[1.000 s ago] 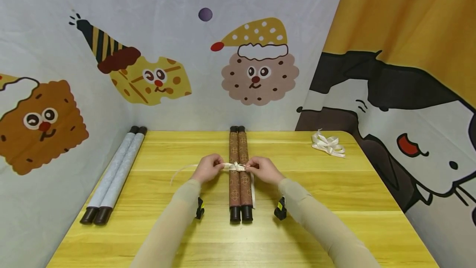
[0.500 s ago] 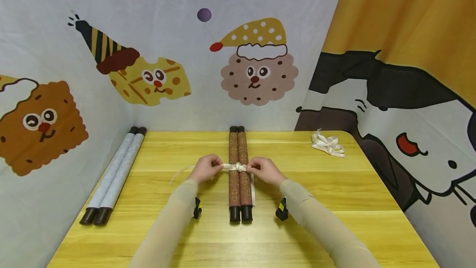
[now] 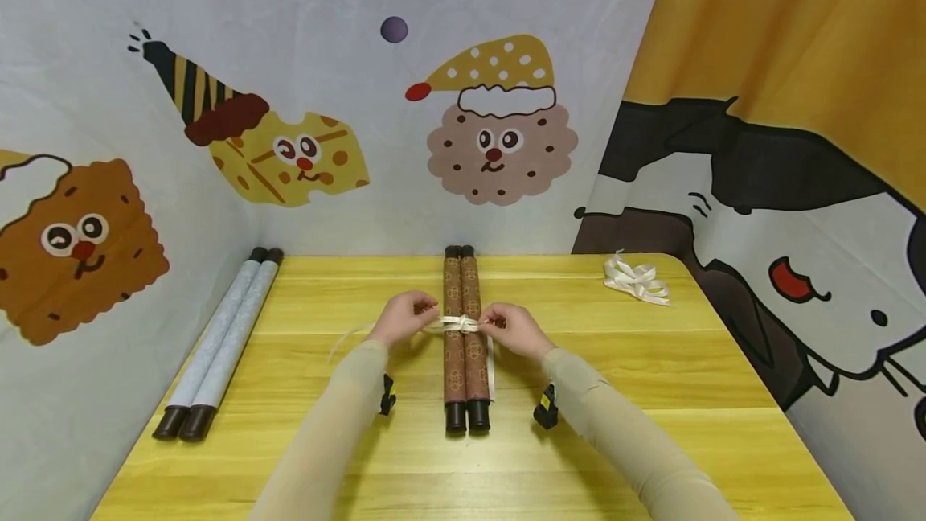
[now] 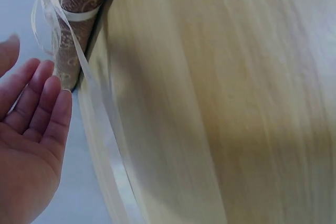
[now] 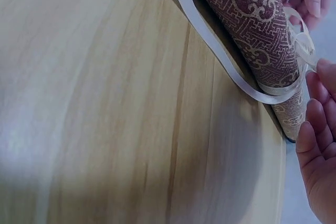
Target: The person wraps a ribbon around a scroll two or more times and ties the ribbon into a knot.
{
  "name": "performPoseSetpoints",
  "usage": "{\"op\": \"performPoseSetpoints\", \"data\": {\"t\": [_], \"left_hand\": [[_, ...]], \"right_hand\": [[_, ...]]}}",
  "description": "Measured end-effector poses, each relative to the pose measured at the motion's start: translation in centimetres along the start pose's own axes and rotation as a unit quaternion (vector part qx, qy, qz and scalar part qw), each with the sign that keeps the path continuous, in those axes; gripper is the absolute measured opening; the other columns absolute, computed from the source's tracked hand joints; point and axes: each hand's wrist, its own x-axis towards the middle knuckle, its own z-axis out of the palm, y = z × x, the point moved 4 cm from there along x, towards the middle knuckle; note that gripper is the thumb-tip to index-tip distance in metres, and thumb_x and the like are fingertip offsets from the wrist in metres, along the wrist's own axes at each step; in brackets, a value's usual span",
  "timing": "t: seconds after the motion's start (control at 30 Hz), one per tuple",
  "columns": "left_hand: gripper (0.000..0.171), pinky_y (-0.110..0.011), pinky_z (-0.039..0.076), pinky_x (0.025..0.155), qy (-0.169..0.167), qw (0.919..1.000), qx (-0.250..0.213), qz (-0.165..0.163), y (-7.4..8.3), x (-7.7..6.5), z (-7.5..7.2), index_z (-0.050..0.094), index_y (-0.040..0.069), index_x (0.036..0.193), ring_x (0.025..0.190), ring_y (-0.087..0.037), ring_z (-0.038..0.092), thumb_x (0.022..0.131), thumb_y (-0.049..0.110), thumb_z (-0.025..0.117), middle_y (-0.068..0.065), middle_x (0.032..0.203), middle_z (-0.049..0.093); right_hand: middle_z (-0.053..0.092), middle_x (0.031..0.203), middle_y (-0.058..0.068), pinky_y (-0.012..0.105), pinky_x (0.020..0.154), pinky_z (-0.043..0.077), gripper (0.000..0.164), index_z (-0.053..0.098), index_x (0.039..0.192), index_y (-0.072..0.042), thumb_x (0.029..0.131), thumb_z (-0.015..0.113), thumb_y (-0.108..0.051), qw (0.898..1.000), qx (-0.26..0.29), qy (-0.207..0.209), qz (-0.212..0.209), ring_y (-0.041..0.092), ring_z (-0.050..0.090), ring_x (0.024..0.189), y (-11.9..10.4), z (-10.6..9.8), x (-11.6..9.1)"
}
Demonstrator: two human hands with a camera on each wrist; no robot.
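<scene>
At the counter's (image 3: 723,392) left we have two pale scrolls (image 3: 235,336), side by side. Next, our left hand (image 3: 401,318) is relaxed and holds nothing, near the ribbon (image 3: 463,323) wrapped around two brown scrolls (image 3: 475,364) mid-counter. Our right hand (image 3: 517,330) pinches that ribbon at their right edge. Farther right, toward the back, we see a ribbon heap (image 3: 638,284).

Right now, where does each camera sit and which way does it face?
Head: worn on the head, facing forward and down at the brown rolls; left hand, right hand and sleeves show.
Left wrist: worn there, facing the tabletop and ribbon; left hand shows.
Right wrist: worn there, facing the ribbon the right hand pinches; part of the left hand shows too.
Head and right wrist share both hands and the ribbon.
</scene>
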Motion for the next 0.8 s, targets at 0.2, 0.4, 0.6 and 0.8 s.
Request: {"op": "performPoseSetpoints", "data": {"t": [0.2,0.4,0.6,0.8], "left_hand": [[0.034,-0.040,0.051,0.086,-0.033,0.9972,0.047,0.048,0.7,0.7,1.1,0.070,0.001,0.117,0.096,-0.024,0.062,0.086,0.014,0.078,-0.010,0.109,0.069],[0.028,-0.041,0.052,0.085,-0.033,0.9968,0.045,0.057,1.1,1.0,1.8,0.073,0.003,0.111,0.095,-0.025,0.062,0.084,0.008,0.079,-0.009,0.106,0.068],[0.014,-0.040,0.051,0.085,-0.022,0.9931,0.086,0.076,1.5,1.1,2.2,0.076,0.007,0.098,0.090,-0.022,0.062,0.085,0.008,0.078,-0.005,0.097,0.068],[0.011,-0.037,0.050,0.078,-0.010,0.9915,0.107,0.073,1.2,1.2,2.5,0.069,0.009,0.080,0.078,-0.017,0.057,0.084,0.009,0.079,-0.001,0.082,0.062]], "right_hand": [[0.065,0.087,-0.005,0.029,0.071,0.049,0.003,0.071,0.096,-0.011,0.095,0.067,-0.011,1.000,0.004,0.018,0.010,0.011,0.056,0.078,0.1,0.1,0.2],[0.066,0.087,-0.005,0.029,0.069,0.049,0.003,0.071,0.096,-0.008,0.093,0.069,-0.009,0.999,0.012,0.030,0.015,0.012,0.057,0.077,0.2,0.3,0.3],[0.066,0.086,-0.006,0.029,0.070,0.050,0.006,0.071,0.096,-0.007,0.093,0.070,-0.013,0.999,0.013,0.034,0.010,0.011,0.057,0.077,0.4,0.4,0.4],[0.065,0.085,-0.005,0.029,0.067,0.047,0.004,0.071,0.096,-0.010,0.094,0.069,-0.013,0.999,0.005,0.041,0.008,0.013,0.055,0.074,0.4,0.5,0.3]]}}
